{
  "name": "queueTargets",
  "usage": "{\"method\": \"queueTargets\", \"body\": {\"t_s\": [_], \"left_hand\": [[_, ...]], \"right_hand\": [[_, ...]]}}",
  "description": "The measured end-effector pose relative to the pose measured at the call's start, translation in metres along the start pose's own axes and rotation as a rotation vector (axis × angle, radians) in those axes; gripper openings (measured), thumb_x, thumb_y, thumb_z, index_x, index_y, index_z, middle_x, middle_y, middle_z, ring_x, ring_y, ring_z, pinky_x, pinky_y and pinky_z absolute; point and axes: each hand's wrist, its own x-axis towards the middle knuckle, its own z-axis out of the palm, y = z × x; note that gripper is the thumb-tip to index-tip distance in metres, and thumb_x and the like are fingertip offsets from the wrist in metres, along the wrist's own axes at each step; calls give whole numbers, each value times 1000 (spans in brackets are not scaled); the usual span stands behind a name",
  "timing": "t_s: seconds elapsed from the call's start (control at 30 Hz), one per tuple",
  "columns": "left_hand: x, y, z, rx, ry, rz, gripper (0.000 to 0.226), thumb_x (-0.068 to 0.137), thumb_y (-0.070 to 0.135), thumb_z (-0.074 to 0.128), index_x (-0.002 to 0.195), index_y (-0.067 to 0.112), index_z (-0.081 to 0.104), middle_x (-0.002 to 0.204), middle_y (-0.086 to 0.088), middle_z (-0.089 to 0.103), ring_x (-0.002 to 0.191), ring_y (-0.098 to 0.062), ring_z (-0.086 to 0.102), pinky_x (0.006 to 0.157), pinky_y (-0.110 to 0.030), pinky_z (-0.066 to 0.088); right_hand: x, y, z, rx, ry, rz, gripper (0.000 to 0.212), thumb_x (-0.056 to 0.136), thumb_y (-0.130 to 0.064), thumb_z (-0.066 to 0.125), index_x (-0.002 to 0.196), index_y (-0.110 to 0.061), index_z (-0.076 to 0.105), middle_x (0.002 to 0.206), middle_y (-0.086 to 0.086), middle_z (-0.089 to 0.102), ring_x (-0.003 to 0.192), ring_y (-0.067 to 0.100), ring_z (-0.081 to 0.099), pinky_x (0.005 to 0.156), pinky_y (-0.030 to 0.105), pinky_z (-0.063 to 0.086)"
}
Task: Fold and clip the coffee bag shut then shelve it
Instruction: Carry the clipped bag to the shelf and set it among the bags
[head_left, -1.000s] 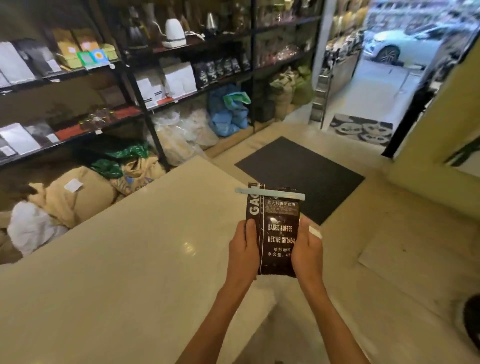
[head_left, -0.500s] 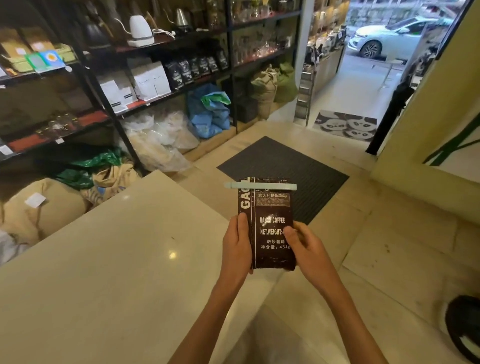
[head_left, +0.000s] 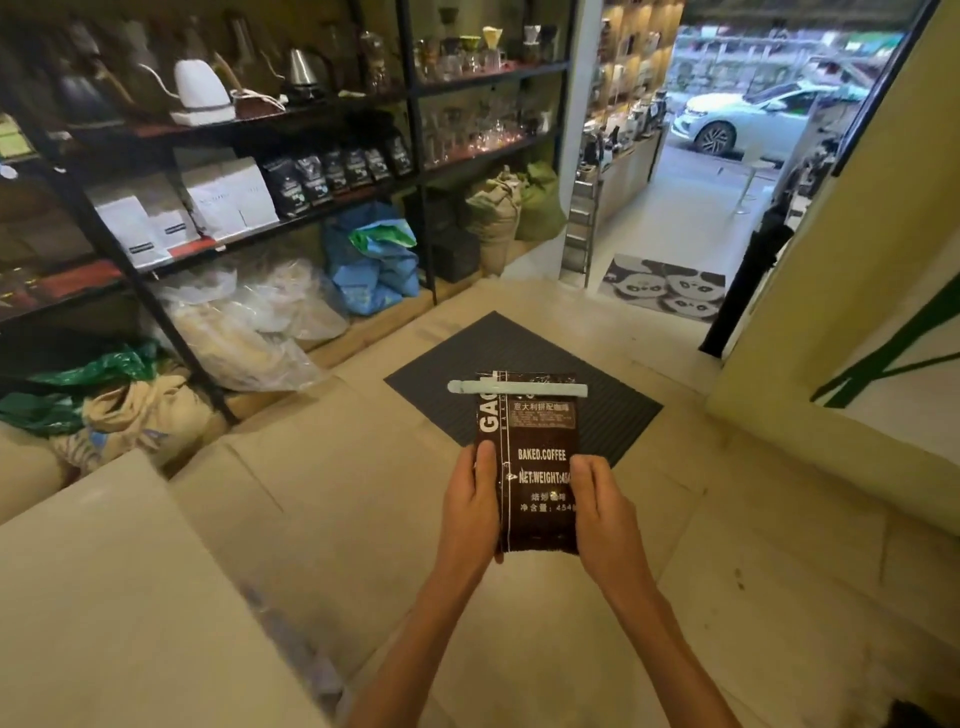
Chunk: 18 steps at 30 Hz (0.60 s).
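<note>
A dark brown coffee bag (head_left: 535, 457) printed "BAKED.COFFEE" is held upright in front of me above the floor. A pale green clip (head_left: 517, 388) lies across its folded top. My left hand (head_left: 470, 506) grips the bag's left edge and my right hand (head_left: 602, 512) grips its right edge. A black metal shelf unit (head_left: 415, 171) stands ahead on the left, with a row of similar dark coffee bags (head_left: 332, 174) on its middle shelf.
A pale counter (head_left: 104, 597) is at my lower left. Sacks and plastic bags (head_left: 249, 322) lie under the shelves. A dark floor mat (head_left: 519, 374) lies ahead, a panda mat (head_left: 662, 286) near the open doorway, and a wall (head_left: 841, 312) on the right.
I have stepped away from the counter toward the shelves. The bag stays in both hands, now over the floor instead of the counter edge, and the shelves look nearer.
</note>
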Motion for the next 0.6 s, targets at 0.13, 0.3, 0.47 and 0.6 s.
{"method": "queueTargets", "body": {"t_s": [0.13,0.3,0.47,0.6], "left_hand": [[63,-7,47,-6,38,1,21,103,38,37,99,31,56,92,-5,70,73,-8,73,55,-20,58],[132,3,50,-30,56,-10,31,91,56,41,110,34,51,102,-3,71,81,-10,75,53,-17,56],[215,-1,-1,-13,200,-24,46,91,46,56,128,21,44,113,-6,68,83,-11,74,44,-14,51],[299,-4,-61,-6,308,22,47,85,45,64,125,27,46,117,1,67,95,-6,72,59,-16,57]], "right_hand": [[82,4,-40,45,-257,60,43,88,-58,50,122,-33,51,109,-14,68,96,1,69,72,18,57],[175,1,-33,66,-373,10,44,73,-54,71,113,-42,54,112,-14,69,97,-5,68,69,14,57],[269,-15,47,143,-532,-21,33,82,-38,72,108,-46,54,108,-15,68,92,-10,67,63,12,56],[345,-35,133,190,-625,-72,40,80,-38,72,114,-41,53,112,-13,66,96,-9,66,66,13,56]]}}
